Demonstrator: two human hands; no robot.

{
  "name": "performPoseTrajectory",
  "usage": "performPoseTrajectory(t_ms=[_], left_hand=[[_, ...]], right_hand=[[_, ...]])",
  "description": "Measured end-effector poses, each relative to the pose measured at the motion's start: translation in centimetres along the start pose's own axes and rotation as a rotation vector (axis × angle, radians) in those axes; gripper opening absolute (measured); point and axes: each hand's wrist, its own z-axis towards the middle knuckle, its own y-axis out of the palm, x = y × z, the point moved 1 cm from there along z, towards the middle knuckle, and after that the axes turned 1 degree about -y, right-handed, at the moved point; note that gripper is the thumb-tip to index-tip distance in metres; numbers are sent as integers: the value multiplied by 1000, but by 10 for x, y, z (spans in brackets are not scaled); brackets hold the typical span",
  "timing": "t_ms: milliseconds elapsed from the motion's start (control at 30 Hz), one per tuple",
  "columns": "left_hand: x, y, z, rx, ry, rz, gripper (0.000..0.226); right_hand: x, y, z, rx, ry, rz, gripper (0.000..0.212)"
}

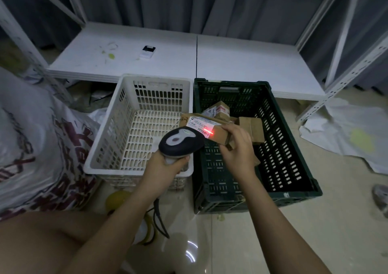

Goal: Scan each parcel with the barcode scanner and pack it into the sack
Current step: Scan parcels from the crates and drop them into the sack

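Your bare knee (35,240) fills the lower left corner, nearest the lens, with both forearms reaching forward past it. Your left hand (165,164) has its fingers curled tight round the handle of the barcode scanner (181,140), whose head points toward the green crate (294,147). Your right hand (239,147) grips the parcel (206,124) from its right end, fingers wrapped over the cardboard edge, holding it above the left part of the green crate. A red scan line (209,131) glows on the parcel's white label, across the barcode. Deeper in the green crate lie more cardboard parcels (249,127), touching one another. Just left of the green crate, side against side, stands a white slotted basket (100,147). Well left of that bulges the printed sack (31,147). Beyond the green crate run low white shelf boards (241,64) carrying a small white device (148,52), with grey curtains (189,3) behind. Right of the crate, crumpled white sheeting (346,133) lies on the glossy tiled floor (315,231).
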Motion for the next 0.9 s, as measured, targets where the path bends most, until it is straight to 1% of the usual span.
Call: performPoseTrajectory(t_ms=[100,167,267,433,500,600,667,733,800,867,900], left_hand=[[-1,1,1,-12,-1,9,14],[-1,1,2,-8,-1,-2,14],[-2,-1,3,-1,-5,5,18],[-8,-2,6,14,-7,59,32],[-5,-2,6,19,-12,55,33],[8,-7,7,49,2,7,40],[27,-13,7,93,48,0,42],[53,-24,2,158,88,1,37],[84,-44,-8,237,160,-13,30],[113,-64,-22,324,221,-45,30],[133,-90,-45,410,285,-56,33]], right_hand=[[-1,-1,1,4,-5,-4,51],[-2,-1,1,3,-5,-1,51],[-4,1,1,11,-18,7,51],[-6,1,0,29,-22,5,51],[-8,-1,1,32,-17,10,50],[-21,-10,8,70,-56,51,49],[-38,-17,19,87,-65,80,49],[-62,-24,32,83,-75,106,49],[-93,-28,50,96,-143,149,48],[-127,-36,64,119,-228,183,47],[-165,-41,67,128,-304,231,47]])
